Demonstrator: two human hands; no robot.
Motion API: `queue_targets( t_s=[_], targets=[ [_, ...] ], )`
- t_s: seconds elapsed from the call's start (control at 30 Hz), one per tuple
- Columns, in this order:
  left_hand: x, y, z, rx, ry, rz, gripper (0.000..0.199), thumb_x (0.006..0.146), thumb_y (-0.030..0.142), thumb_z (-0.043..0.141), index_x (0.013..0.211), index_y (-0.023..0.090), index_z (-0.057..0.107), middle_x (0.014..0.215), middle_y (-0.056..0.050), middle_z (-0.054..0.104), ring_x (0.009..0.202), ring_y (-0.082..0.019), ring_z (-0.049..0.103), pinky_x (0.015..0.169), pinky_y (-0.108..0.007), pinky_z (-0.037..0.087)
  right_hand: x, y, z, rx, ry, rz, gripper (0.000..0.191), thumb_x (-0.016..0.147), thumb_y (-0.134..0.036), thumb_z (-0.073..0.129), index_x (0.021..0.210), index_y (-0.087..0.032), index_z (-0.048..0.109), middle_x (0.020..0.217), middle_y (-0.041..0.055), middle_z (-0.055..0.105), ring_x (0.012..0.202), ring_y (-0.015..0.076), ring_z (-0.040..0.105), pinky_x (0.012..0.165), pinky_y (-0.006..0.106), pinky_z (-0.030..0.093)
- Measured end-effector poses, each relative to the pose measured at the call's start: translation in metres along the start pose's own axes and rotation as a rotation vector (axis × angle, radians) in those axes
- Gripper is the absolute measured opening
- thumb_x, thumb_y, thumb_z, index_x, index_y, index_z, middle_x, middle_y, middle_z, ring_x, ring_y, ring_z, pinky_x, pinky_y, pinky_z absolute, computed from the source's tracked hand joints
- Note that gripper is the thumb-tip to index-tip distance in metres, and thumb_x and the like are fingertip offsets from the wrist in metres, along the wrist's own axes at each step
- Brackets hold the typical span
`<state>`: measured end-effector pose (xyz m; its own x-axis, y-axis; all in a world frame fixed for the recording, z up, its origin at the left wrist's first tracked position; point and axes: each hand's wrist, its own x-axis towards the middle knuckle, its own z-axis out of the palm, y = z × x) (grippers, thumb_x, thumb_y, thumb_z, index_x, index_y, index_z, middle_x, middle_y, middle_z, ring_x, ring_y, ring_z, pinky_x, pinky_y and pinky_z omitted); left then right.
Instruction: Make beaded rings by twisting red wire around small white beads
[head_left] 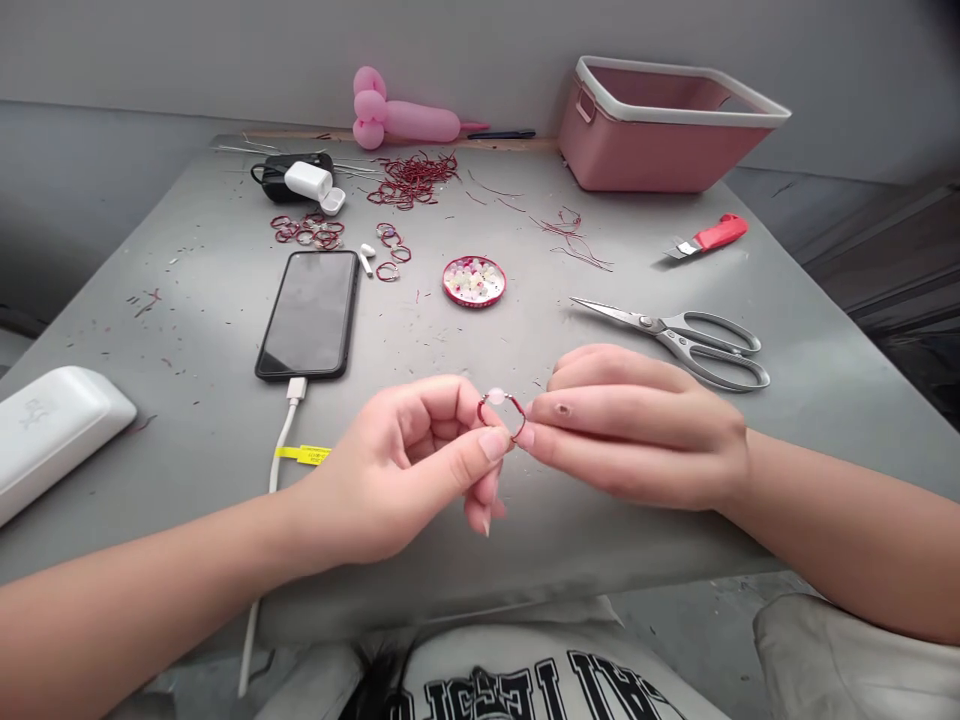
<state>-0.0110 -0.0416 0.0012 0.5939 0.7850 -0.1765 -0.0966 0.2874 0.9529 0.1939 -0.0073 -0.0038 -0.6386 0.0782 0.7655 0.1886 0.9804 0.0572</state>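
Near the front of the table, both hands pinch a small beaded cord ring (pixel 519 408), a dark red loop with a pale round bead and tiny silvery beads at its top. My left hand (pixel 420 465) grips its lower left between thumb and forefinger, the other fingers curled. On the loop's right side, the fingertips of my right hand (pixel 637 425) press together. A red-rimmed lid (pixel 475 303) full of pale and pink beads lies just beyond the hands. Silver scissors (pixel 667 335) rest behind my right hand, blades pointing left.
A phone (pixel 311 310) with a white cable (pixel 281 450) lies left. Behind it are finished-looking rings (pixel 307 232), an earbud case (pixel 309 182) and red cord pieces (pixel 416 180). A pink bin (pixel 637 150), red cutter (pixel 720 234), pink balloon (pixel 412 120) and white case (pixel 60 430) surround the workspace.
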Motion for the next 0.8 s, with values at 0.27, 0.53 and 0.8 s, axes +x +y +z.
queue_targets(
  t_s=[0.27, 0.53, 0.8],
  targets=[
    [0.004, 0.005, -0.006, -0.150, -0.160, -0.173, 0.015, 0.088, 0.014, 0.058, 0.072, 0.016, 0.056, 0.055, 0.006, 0.059, 0.048, -0.006, 0.058, 0.065, -0.026, 0.058, 0.002, -0.006, 0.002, 0.435, -0.106, 0.421, 0.012, 0.094, -0.017, 0.054, 0.083, -0.018, 0.058, 0.075, 0.0020, 0.062, 0.076, 0.0127, 0.054, 0.083, 0.037, 0.047],
    [0.007, 0.000, -0.008, -0.130, -0.226, -0.273, 0.016, 0.086, 0.018, 0.060, 0.071, 0.017, 0.057, 0.054, 0.005, 0.059, 0.044, -0.007, 0.056, 0.069, -0.028, 0.058, 0.002, -0.007, -0.001, 0.473, -0.203, 0.467, 0.013, 0.088, -0.007, 0.055, 0.083, -0.019, 0.057, 0.076, 0.0015, 0.061, 0.076, 0.0137, 0.054, 0.084, 0.037, 0.045],
    [0.005, -0.006, -0.001, 0.109, 0.077, 0.074, 0.013, 0.087, 0.019, 0.058, 0.074, 0.020, 0.055, 0.060, 0.003, 0.062, 0.053, -0.012, 0.063, 0.062, -0.028, 0.059, -0.001, -0.016, 0.006, 0.267, 0.074, 0.668, 0.009, 0.080, -0.012, 0.064, 0.082, -0.021, 0.062, 0.079, 0.0034, 0.061, 0.078, 0.0168, 0.058, 0.071, 0.036, 0.048]
  ],
)
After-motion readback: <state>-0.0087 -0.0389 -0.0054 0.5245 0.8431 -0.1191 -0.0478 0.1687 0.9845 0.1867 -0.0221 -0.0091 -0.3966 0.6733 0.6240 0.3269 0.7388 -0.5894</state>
